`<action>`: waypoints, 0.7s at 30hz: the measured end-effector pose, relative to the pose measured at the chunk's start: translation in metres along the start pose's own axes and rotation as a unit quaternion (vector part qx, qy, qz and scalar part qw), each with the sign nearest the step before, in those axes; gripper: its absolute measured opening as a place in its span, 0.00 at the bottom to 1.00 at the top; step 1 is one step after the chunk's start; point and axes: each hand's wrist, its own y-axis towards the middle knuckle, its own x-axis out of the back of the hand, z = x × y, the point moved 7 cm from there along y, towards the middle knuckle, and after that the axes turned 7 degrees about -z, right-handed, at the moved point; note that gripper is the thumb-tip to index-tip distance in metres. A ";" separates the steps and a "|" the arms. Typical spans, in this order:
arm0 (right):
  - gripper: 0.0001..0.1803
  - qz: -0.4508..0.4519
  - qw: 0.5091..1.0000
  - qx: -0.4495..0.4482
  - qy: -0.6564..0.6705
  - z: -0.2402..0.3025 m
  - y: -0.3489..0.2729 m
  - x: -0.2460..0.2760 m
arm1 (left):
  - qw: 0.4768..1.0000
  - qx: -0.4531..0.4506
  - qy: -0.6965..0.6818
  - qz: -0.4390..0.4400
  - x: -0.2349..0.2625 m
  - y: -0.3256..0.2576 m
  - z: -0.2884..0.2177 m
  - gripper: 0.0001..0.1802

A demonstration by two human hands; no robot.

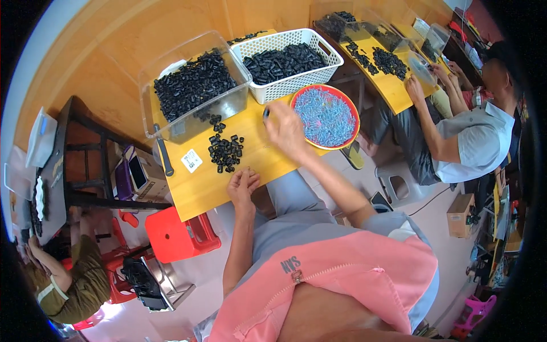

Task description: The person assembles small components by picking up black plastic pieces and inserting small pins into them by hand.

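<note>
My right hand (285,130) is raised over the yellow table (199,196), its fingers closed on a small black plastic piece (266,114). Beside it stands a round red-rimmed basket (356,122) full of small bluish, shiny pieces (323,115). My left hand (244,185) rests at the table's front edge with its fingertips pinched together. Anything between those fingertips is too small to make out. Just beyond it lies a loose pile of short black cylindrical pieces (225,153).
A clear plastic bin (196,130) and a white perforated basket (285,88), both holding black pieces, stand at the back. A black-handled tool (164,151) and white label (192,161) lie left. A red stool (176,235) stands below. Other people sit at both sides.
</note>
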 end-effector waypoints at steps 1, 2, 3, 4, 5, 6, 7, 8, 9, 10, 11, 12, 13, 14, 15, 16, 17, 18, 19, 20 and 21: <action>0.15 -0.031 0.999 0.013 -0.013 -0.007 0.020 0.005 | 1.000 -0.007 0.010 0.009 0.000 0.000 0.000 0.11; 0.15 -0.049 0.999 0.014 -0.018 -0.011 0.038 0.007 | 1.000 -0.015 0.020 0.018 0.001 0.001 0.000 0.10; 0.15 -0.066 0.997 0.015 -0.023 -0.016 0.053 0.008 | 1.000 -0.016 0.019 0.016 0.001 0.001 0.001 0.10; 0.15 -0.065 0.998 0.016 -0.021 -0.023 0.064 0.004 | 0.999 -0.020 0.026 0.017 0.001 0.000 0.001 0.10; 0.15 -0.052 0.997 0.037 -0.040 -0.028 0.072 -0.003 | 0.999 -0.025 0.033 0.019 0.001 0.000 0.001 0.10; 0.14 -0.038 0.996 0.057 -0.060 -0.033 0.077 -0.010 | 0.999 -0.024 0.032 0.017 0.001 -0.001 0.001 0.10; 0.14 -0.036 0.996 0.057 -0.058 -0.042 0.079 -0.014 | 0.999 -0.023 0.032 0.021 0.000 -0.002 0.001 0.09; 0.14 -0.036 0.998 0.043 -0.038 -0.053 0.079 -0.018 | 0.999 -0.022 0.033 0.026 -0.001 -0.002 0.001 0.09; 0.14 -0.033 0.999 0.029 -0.015 -0.057 0.077 -0.020 | 0.999 -0.021 0.031 0.021 0.001 -0.002 0.001 0.09; 0.12 -0.065 0.997 0.038 -0.012 -0.059 0.073 -0.014 | 0.999 -0.019 0.031 0.023 0.001 -0.002 0.002 0.08; 0.12 -0.060 0.997 0.037 -0.010 -0.062 0.067 -0.011 | 0.999 -0.016 0.032 0.026 0.000 -0.002 0.003 0.08; 0.11 -0.071 0.997 0.012 -0.005 -0.062 0.060 -0.005 | 0.999 -0.014 0.031 0.020 0.002 -0.001 0.005 0.08; 0.09 -0.082 0.997 -0.013 0.000 -0.060 0.051 0.001 | 0.999 -0.018 0.032 0.022 0.002 -0.001 0.005 0.08; 0.08 -0.090 0.996 -0.024 -0.003 -0.056 0.042 0.006 | 0.999 -0.021 0.033 0.024 0.002 0.000 0.005 0.08; 0.08 -0.085 0.996 -0.027 -0.004 -0.053 0.032 0.011 | 0.999 -0.016 0.034 0.021 0.001 0.000 0.005 0.08; 0.08 -0.059 0.997 -0.045 0.007 -0.051 0.020 0.012 | 0.999 -0.020 0.035 0.028 0.000 -0.001 0.003 0.07; 0.08 -0.033 0.997 -0.063 0.018 -0.050 0.008 0.011 | 0.998 -0.023 0.036 0.035 -0.001 -0.001 0.002 0.07; 0.07 -0.002 0.997 -0.074 0.021 -0.048 -0.003 0.010 | 0.998 -0.021 0.038 0.035 -0.001 0.002 0.004 0.07; 0.07 0.003 0.997 -0.079 0.020 -0.049 -0.015 0.009 | 0.999 -0.015 0.040 0.031 0.000 0.004 0.006 0.07; 0.07 0.046 0.996 -0.078 0.013 -0.051 -0.029 0.001 | 0.998 -0.021 0.042 0.035 0.001 0.004 0.007 0.07; 0.06 0.087 0.993 -0.074 0.006 -0.052 -0.041 -0.007 | 0.998 -0.028 0.043 0.040 0.001 0.005 0.006 0.08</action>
